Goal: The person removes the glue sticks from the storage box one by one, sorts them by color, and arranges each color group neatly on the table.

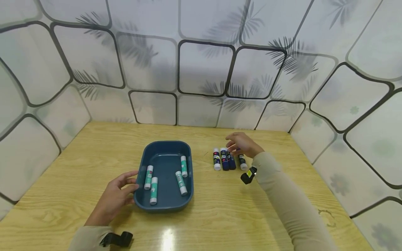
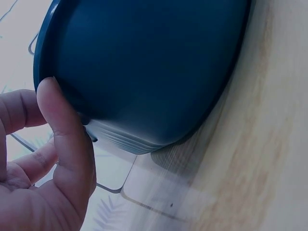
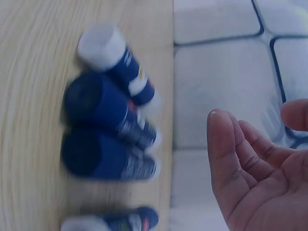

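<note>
Several white-and-green glue sticks (image 1: 153, 190) lie in a dark blue plastic tub (image 1: 163, 208). At the tub's left side is my left hand (image 1: 115, 195); its thumb (image 2: 62, 115) touches the rim in the left wrist view, with relaxed fingers beside it. My right hand (image 1: 243, 144) hovers over a row of dark blue glue sticks (image 1: 224, 159) to the right of the tub, partly covering them. Nothing is between its loosely bent fingers in the right wrist view, where the glue sticks (image 3: 113, 113) look blurred.
The tub and the glue sticks are on a light wood-grain table (image 1: 213, 216). A patterned sheet (image 1: 201, 69) rises behind the table and along both sides. Dark camera mounts (image 1: 248, 175) are strapped to both wrists.
</note>
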`<move>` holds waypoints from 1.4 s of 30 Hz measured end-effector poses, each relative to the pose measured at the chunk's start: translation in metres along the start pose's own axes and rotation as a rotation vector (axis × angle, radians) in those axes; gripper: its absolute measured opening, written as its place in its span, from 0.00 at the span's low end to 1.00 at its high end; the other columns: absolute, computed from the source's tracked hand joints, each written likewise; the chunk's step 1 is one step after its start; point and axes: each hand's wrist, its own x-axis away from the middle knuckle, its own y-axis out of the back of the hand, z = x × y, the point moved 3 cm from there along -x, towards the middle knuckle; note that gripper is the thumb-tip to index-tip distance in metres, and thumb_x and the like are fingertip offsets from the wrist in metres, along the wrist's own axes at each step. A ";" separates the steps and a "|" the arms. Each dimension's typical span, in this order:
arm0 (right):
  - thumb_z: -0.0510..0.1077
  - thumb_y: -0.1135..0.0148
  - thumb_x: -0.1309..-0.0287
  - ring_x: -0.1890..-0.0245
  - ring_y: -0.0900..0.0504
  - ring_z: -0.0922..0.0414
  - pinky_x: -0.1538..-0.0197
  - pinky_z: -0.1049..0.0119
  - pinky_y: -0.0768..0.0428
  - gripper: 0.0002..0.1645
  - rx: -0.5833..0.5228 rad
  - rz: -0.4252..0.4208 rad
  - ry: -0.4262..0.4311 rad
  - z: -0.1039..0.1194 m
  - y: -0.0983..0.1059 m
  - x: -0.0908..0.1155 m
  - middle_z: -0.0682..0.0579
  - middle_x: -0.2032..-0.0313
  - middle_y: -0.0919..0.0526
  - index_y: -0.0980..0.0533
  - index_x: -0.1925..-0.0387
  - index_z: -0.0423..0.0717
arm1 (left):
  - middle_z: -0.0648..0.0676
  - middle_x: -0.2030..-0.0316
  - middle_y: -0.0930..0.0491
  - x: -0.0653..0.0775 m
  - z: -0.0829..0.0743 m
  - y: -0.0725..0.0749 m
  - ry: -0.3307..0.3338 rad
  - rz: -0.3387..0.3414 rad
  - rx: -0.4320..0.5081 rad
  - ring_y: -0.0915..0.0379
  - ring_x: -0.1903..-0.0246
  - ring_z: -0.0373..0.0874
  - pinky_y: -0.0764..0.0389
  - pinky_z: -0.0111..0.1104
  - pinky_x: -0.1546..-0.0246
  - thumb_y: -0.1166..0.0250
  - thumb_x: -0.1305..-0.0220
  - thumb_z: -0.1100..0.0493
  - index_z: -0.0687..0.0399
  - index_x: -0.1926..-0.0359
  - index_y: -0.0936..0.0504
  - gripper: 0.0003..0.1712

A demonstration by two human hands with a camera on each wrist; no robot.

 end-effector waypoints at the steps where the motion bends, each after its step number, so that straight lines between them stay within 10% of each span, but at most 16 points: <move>1: 0.47 0.55 0.28 0.65 0.21 0.53 0.54 0.53 0.20 0.30 -0.006 0.004 0.000 0.003 -0.004 0.000 0.34 0.51 0.28 0.41 0.33 0.32 | 0.62 0.46 0.36 0.000 0.000 0.000 -0.002 0.001 0.002 0.30 0.60 0.46 0.20 0.36 0.70 0.46 0.31 0.67 0.58 0.30 0.38 0.29; 42: 0.47 0.55 0.26 0.53 0.21 0.39 0.54 0.53 0.19 0.25 0.008 0.305 0.098 0.071 -0.144 -0.004 0.32 0.49 0.25 0.34 0.36 0.35 | 0.62 0.45 0.36 -0.001 -0.002 0.000 -0.001 0.011 -0.001 0.28 0.62 0.45 0.19 0.37 0.70 0.47 0.30 0.67 0.58 0.29 0.40 0.30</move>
